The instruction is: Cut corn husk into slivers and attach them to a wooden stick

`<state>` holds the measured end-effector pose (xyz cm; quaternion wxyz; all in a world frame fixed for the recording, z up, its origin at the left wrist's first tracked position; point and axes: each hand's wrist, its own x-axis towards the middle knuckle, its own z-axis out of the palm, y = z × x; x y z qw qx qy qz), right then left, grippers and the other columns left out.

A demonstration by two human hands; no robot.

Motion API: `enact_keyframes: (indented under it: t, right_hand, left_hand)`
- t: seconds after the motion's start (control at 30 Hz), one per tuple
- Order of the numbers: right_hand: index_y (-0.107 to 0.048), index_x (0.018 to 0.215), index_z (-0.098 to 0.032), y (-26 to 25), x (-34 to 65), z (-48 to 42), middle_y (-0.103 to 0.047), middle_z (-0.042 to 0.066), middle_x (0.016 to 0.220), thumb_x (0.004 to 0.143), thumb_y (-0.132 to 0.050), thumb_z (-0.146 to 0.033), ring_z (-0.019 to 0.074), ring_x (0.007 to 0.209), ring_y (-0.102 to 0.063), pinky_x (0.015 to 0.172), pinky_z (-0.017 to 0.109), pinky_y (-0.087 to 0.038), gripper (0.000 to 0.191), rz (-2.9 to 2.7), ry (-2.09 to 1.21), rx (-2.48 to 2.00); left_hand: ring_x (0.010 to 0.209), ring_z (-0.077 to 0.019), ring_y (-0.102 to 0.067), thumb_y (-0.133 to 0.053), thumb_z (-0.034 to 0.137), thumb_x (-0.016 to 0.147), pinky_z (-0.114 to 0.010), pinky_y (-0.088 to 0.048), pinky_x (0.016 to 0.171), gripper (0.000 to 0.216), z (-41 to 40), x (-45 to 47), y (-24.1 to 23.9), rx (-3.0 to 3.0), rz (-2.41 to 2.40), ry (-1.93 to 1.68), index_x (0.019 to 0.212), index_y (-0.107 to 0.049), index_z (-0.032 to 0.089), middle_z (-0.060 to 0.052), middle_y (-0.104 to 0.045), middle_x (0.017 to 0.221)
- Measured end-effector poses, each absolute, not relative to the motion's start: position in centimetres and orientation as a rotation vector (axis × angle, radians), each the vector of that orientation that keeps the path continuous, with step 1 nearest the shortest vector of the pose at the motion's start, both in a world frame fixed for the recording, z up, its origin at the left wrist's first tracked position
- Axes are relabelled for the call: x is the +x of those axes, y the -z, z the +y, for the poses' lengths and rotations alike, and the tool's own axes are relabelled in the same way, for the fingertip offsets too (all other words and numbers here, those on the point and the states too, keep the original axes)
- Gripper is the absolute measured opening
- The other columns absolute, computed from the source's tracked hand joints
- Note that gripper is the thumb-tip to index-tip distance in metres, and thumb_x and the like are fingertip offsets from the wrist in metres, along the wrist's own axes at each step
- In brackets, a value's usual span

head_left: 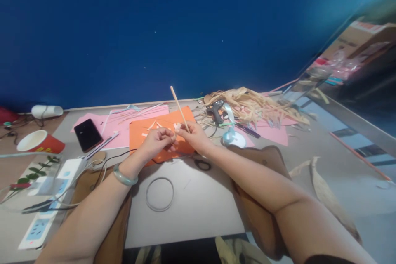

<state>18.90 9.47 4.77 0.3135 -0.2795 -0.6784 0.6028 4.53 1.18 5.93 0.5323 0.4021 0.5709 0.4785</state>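
My right hand (195, 137) is closed round a thin wooden stick (177, 103), which leans up and to the left. A small pale piece (177, 126) shows at the fingertips, close to the stick. Facing it, my left hand (158, 142) is closed in a pinch, its fingertips almost meeting the right hand's. What the left fingers hold is too small and covered to name. Both hands are over a sheet of orange paper (136, 134), on which several small pale cut strips (151, 126) lie.
Behind right, a black glue gun (215, 111) lies beside a heap of dried husk strips (247, 105). A phone (88, 135), a red paper cup (41, 142) and a power strip (40, 227) with cables are at left. A grey ring (160, 211) lies in front; a blue panel (185, 41) stands behind.
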Motion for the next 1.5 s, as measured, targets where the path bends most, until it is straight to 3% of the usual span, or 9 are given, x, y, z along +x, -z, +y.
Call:
enact_keyframes:
  t: [0.27,0.57,0.73,0.9,1.07,1.2,1.33,1.5]
  right_hand:
    - [-0.054,0.066,-0.015,-4.9,19.2,9.1,-0.046,-0.004,0.058,0.075,-0.062,-0.038,0.0078,0.055,-0.039,0.056,0.022,-0.032,0.026,-1.747,-1.610,-0.755]
    - [-0.050,0.068,-0.016,-4.5,19.1,9.1,-0.040,-0.006,0.058,0.076,-0.060,-0.043,0.0080,0.056,-0.035,0.056,0.022,-0.032,0.030,-1.770,-1.610,-0.751]
    - [-0.051,0.081,-0.017,-4.0,19.1,9.0,-0.046,-0.004,0.068,0.084,-0.047,-0.050,0.0099,0.062,-0.042,0.062,0.023,-0.037,0.033,-1.904,-1.448,-0.826]
    - [-0.055,0.092,-0.017,-4.3,19.2,8.4,-0.058,0.001,0.083,0.092,-0.036,-0.041,0.0138,0.079,-0.051,0.073,0.026,-0.040,0.030,-2.238,-1.349,-0.731]
    - [-0.057,0.085,-0.016,-4.3,19.3,8.1,-0.058,0.001,0.077,0.091,-0.037,-0.042,0.0139,0.074,-0.051,0.070,0.025,-0.040,0.033,-2.250,-1.345,-0.711]
    - [-0.051,0.067,-0.016,-3.7,19.1,8.2,-0.047,-0.002,0.062,0.089,-0.037,-0.047,0.0109,0.061,-0.044,0.058,0.023,-0.034,0.041,-2.164,-1.357,-0.792]
    - [-0.040,0.056,-0.017,-3.6,18.7,8.2,-0.036,-0.004,0.053,0.087,-0.040,-0.050,0.0082,0.051,-0.034,0.050,0.022,-0.028,0.045,-2.030,-1.530,-0.819]
    - [-0.036,0.057,-0.019,-4.7,18.9,8.0,-0.024,-0.008,0.046,0.083,-0.045,-0.055,0.0055,0.038,-0.017,0.037,0.021,-0.013,0.046,-1.649,-2.144,-0.819]
  left_hand:
    - [0.059,-0.0130,-0.063,-0.072,0.034,0.065,-0.023,-0.048,0.057,0.023,1.2,4.0,-6.3,0.949,1.477,-1.260,0.073,-0.063,0.014,-0.002,-0.064,0.067]
    - [0.048,-0.0106,-0.055,-0.072,0.034,0.065,-0.022,-0.043,0.050,0.022,1.0,3.9,-6.0,1.052,1.481,-1.191,0.069,-0.063,0.014,0.000,-0.059,0.055]
    - [0.052,-0.0087,-0.055,-0.072,0.034,0.066,-0.021,-0.042,0.052,0.022,1.0,3.9,-6.3,0.989,1.447,-1.289,0.068,-0.062,0.014,0.001,-0.059,0.060]
    - [0.050,-0.0092,-0.053,-0.071,0.035,0.066,-0.021,-0.042,0.052,0.023,1.2,4.1,-5.7,1.012,1.475,-1.300,0.068,-0.064,0.013,0.000,-0.058,0.055]
    - [0.047,-0.0105,-0.054,-0.071,0.033,0.065,-0.022,-0.041,0.048,0.021,1.3,4.6,-5.6,1.008,1.590,-1.290,0.066,-0.063,0.013,0.000,-0.059,0.053]
    - [0.046,-0.0107,-0.053,-0.068,0.028,0.065,-0.021,-0.042,0.047,0.016,1.3,4.9,-5.5,1.033,1.632,-1.243,0.065,-0.062,0.013,0.000,-0.059,0.050]
    - [0.049,-0.0113,-0.055,-0.067,0.031,0.067,-0.022,-0.044,0.051,0.019,1.3,4.7,-5.3,1.120,1.559,-1.250,0.068,-0.062,0.013,-0.001,-0.060,0.052]
    - [0.054,-0.0109,-0.056,-0.067,0.036,0.070,-0.023,-0.045,0.055,0.023,1.2,4.2,-5.9,1.210,1.424,-1.240,0.070,-0.062,0.013,-0.002,-0.062,0.059]
